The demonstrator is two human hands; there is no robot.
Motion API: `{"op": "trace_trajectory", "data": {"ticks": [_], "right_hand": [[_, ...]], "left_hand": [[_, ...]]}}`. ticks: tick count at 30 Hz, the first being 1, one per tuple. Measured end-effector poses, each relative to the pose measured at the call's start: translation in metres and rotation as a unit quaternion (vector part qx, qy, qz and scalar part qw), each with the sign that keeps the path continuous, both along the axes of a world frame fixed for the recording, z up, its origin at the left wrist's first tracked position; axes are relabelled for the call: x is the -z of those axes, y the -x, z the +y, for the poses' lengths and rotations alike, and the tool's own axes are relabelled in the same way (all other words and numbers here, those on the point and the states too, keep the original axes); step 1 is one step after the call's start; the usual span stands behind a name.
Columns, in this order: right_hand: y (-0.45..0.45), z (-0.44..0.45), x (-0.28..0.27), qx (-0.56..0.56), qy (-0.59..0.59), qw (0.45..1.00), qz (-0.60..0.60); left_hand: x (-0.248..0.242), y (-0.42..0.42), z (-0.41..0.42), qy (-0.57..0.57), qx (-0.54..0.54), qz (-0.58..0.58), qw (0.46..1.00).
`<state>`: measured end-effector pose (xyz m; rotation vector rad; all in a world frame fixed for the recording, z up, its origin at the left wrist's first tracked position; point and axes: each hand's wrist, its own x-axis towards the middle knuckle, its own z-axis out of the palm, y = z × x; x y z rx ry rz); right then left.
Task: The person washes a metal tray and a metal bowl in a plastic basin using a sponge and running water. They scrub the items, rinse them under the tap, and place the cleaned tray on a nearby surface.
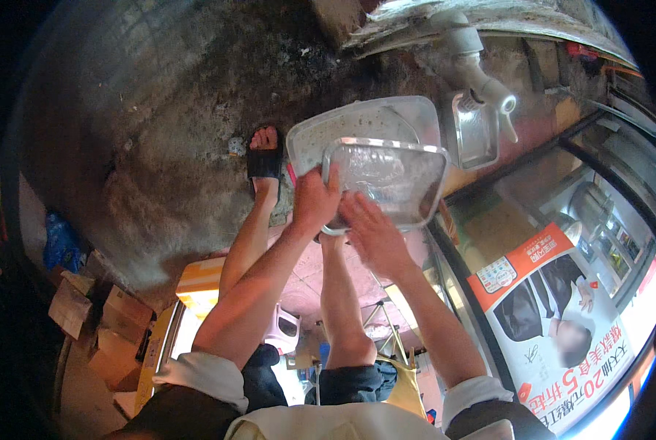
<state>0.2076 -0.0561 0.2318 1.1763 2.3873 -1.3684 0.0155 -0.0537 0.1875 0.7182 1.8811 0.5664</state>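
A rectangular metal tray (388, 181) with a bright rolled rim is held tilted before me. My left hand (315, 199) grips its left edge, the thumb lying over the rim. My right hand (374, 236) is flat and slightly blurred, its fingertips at the tray's lower left part; whether they press on it is hard to tell. Behind the tray, a translucent plastic tub (317, 135) stands on the floor, partly covered. A second metal tray (477, 140) lies to the right, under a pale tap (484, 88) with its lever pointing down.
Dark, stained floor (168, 121) spreads out ahead and left. Along the right runs a glass-fronted case (504, 192) bearing a printed poster (553, 324). Cardboard boxes (119, 335) and a blue plastic bag (61, 242) sit at left. A pink stool (286, 327) is below.
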Motion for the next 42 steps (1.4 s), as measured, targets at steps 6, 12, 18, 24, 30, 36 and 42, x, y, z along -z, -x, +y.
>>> {"op": "trace_trajectory", "data": {"ticks": [6, 12, 18, 24, 30, 36, 42], "right_hand": [[-0.016, 0.029, 0.015, 0.087, -0.195, 0.965, -0.151], [0.032, 0.042, 0.025, 0.052, -0.107, 0.993, 0.017], [0.055, 0.061, 0.009, 0.026, -0.154, 0.983, 0.098], [-0.028, 0.087, 0.035, 0.175, -0.238, 0.940, -0.173], [-0.077, 0.064, 0.023, 0.398, 0.005, 0.912, -0.101], [-0.028, 0.032, 0.013, 0.145, -0.209, 0.956, -0.144], [0.011, 0.028, 0.037, 0.182, -0.195, 0.961, -0.068]], "left_hand": [[0.006, -0.003, -0.001, -0.009, 0.018, 0.008, 1.000], [0.014, -0.016, -0.004, -0.011, 0.025, -0.033, 0.999], [0.016, -0.010, -0.009, -0.014, 0.054, -0.018, 0.998], [0.004, -0.012, -0.016, 0.016, -0.007, -0.016, 1.000], [0.013, -0.004, -0.023, -0.005, -0.040, -0.008, 0.999], [0.022, -0.011, -0.015, 0.007, -0.064, 0.014, 0.998], [0.020, -0.024, 0.000, 0.008, -0.010, 0.016, 1.000]]}}
